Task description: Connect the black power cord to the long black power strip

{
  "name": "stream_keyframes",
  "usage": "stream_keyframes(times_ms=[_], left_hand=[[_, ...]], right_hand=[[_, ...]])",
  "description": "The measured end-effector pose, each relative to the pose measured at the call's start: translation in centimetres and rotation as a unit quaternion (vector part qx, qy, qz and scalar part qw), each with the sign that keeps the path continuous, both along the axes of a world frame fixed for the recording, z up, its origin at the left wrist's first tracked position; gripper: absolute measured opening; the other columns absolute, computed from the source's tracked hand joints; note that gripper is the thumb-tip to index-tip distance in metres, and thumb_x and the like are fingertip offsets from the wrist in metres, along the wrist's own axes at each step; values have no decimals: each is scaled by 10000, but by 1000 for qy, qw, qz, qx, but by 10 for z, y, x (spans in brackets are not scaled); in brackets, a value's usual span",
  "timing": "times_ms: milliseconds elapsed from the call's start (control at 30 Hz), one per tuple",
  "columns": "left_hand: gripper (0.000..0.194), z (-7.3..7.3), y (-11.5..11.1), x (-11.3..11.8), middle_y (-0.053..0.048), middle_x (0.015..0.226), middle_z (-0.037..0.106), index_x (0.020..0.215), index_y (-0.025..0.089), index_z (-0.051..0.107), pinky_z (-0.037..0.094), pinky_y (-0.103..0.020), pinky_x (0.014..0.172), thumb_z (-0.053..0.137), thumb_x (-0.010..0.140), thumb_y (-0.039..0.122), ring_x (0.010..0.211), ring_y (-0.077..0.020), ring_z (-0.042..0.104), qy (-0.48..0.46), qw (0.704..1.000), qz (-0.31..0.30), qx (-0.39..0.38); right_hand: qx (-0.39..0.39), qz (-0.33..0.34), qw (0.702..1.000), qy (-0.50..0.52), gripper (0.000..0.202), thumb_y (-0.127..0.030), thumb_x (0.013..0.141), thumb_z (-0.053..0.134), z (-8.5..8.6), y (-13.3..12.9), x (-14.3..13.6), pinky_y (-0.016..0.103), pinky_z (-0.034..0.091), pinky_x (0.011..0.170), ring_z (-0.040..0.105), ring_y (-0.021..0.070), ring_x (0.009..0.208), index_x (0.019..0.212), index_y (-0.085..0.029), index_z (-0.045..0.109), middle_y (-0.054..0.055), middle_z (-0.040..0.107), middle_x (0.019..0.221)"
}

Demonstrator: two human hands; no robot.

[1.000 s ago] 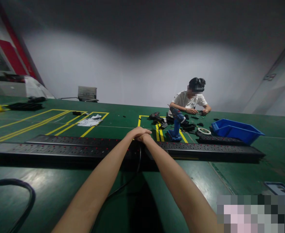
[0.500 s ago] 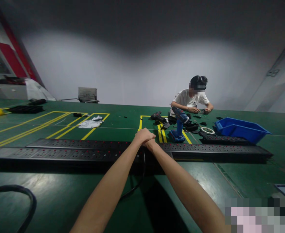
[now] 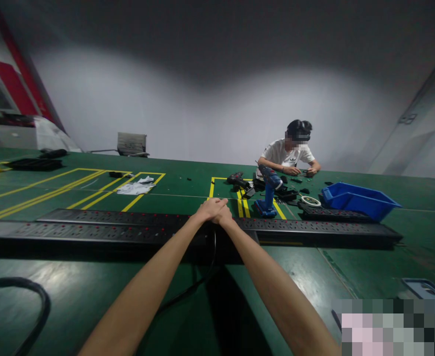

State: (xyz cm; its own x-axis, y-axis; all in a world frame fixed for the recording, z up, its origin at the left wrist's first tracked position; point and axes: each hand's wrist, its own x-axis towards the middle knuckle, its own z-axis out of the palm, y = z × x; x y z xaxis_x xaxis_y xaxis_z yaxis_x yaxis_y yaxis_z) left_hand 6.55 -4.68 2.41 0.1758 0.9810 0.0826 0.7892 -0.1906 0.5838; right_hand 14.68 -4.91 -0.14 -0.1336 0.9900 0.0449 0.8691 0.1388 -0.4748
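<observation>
Item: left hand [image 3: 207,209] and right hand [image 3: 223,215], joined; now a little farther left of the blue drill [image 3: 267,193] than half a second earlier, the clasp less peaked, lying flatter. Item: camera view, swung slightly rightward since then; drill and surroundings now sit farther left in frame.

Flat table [image 3: 188,188], green, yellow-striped; open plastic bin [image 3: 358,200], blue; long socket strips [image 3: 306,226], black, red-dotted.
</observation>
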Motion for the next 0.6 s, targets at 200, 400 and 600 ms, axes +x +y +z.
stream_keyframes(times_ms=[200,400,600], left_hand=[[436,-6,-22,-40,-82,1127,695,1125,233,654,461,-306,871,325,955,464,1023,-231,632,-35,995,39,81],[343,-16,-41,-53,-17,1150,687,1058,253,688,431,-290,961,396,890,183,1054,-196,623,43,994,-15,98],[308,-23,-54,-44,-33,1082,703,1025,231,684,433,-294,958,414,884,191,1020,-197,630,90,986,-48,133]], right_hand=[[18,-44,999,4,426,-316,966,254,21,-9,25,330,447,817,618,253,1015,1094,-169,633,159,651,1132],[92,-96,982,-135,403,-327,966,264,15,-36,64,422,388,882,591,289,1062,1087,-170,615,183,633,1142],[67,-68,979,-178,440,-323,972,251,-3,-46,69,428,365,885,630,288,990,1011,-148,653,173,684,1013]])
